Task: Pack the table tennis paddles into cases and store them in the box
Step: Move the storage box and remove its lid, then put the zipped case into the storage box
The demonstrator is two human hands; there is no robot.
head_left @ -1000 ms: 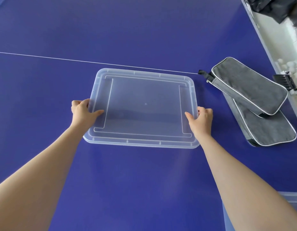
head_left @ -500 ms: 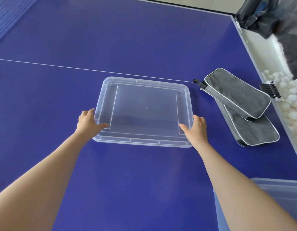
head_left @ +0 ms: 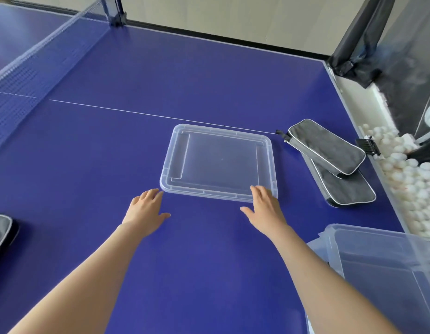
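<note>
A clear plastic box lid [head_left: 218, 162] lies flat on the blue table tennis table [head_left: 160, 73]. My left hand [head_left: 146, 212] hovers with straight fingers just off the lid's near left corner, holding nothing. The fingertips of my right hand [head_left: 265, 208] lie at the lid's near right corner, fingers straight. Two grey paddle cases [head_left: 329, 150] with white piping lie stacked to the right of the lid. The clear storage box [head_left: 387, 268] stands at the lower right. No bare paddle shows.
A third grey case [head_left: 0, 232] pokes in at the left edge. The net [head_left: 35, 68] runs along the far left. Beyond the table's right edge sits a trough of several white balls [head_left: 411, 179] under dark netting.
Both hands have let go of the lid's sides and drawn back toward me. The lid now lies still on the table. The camera has tilted up, showing the net and the box.
</note>
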